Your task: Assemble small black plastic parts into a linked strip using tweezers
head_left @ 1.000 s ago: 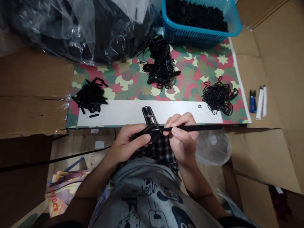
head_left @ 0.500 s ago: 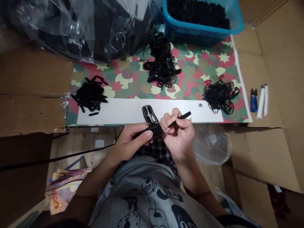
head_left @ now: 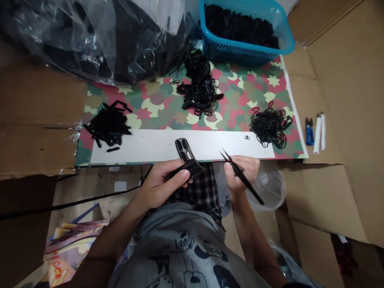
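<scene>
Black tweezers and dark piece, apart, along the white strip

Left hand [head_left: 168, 180] pinches a dark piece [head_left: 195, 169] between thumb and fingers, just off the near edge of the white strip [head_left: 144, 148]; probably gripped there so its right end is left exposed. Compartmented part [head_left: 181, 147] juts from behind it over the strip; whether the two join, cannot tell. Right hand [head_left: 248, 165] pinches the tweezers [head_left: 247, 184], farther right along the strip's near edge. Tips slightly parted, over the strip, nothing seen between them; the slanted hold likely leaves them in sight.

Flat black bits [head_left: 108, 125] lie heaped at the strip's left end, thin loops [head_left: 270, 127] at its right end: seemingly sorted by shape, each within reach. Tangle [head_left: 199, 92] sits beyond the strip's far edge on the patterned bench [head_left: 153, 108]. White ground presumably makes dark parts easier to spot.
</scene>
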A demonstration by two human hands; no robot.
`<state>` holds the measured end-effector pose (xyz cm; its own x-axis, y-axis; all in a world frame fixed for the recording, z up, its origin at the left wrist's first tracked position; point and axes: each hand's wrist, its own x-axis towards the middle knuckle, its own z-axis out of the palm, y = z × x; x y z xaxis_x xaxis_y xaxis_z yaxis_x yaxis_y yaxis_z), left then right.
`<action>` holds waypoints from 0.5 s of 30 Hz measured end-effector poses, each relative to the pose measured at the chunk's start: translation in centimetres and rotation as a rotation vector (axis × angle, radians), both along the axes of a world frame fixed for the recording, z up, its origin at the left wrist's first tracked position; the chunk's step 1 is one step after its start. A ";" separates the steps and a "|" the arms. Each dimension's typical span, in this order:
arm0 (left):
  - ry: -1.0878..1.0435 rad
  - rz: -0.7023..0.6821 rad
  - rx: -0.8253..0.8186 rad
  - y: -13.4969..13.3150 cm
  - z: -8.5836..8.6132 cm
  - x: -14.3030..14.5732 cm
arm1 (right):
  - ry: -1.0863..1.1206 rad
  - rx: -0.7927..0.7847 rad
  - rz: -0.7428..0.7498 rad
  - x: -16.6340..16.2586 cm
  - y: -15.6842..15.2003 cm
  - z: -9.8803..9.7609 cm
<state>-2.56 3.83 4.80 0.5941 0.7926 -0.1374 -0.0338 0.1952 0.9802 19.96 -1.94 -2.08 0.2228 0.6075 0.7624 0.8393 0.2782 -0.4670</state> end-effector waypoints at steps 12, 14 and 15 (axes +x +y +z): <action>0.002 0.060 -0.032 -0.1 0.0 0.3 | 0.320 -0.047 0.108 -1.1 -2.2 2.0; 0.007 0.060 -0.028 -0.1 0.0 0.3 | 0.438 -0.036 0.217 -2.2 -1.8 3.3; 0.008 0.060 -0.020 -0.1 0.0 0.3 | 0.450 -0.040 0.275 -2.7 -1.5 3.9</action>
<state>-2.23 3.71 4.84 0.5443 0.8238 -0.1583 -0.0378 0.2126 0.9764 17.25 -3.41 1.80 0.3516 0.7160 0.6031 0.4516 0.4346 -0.7792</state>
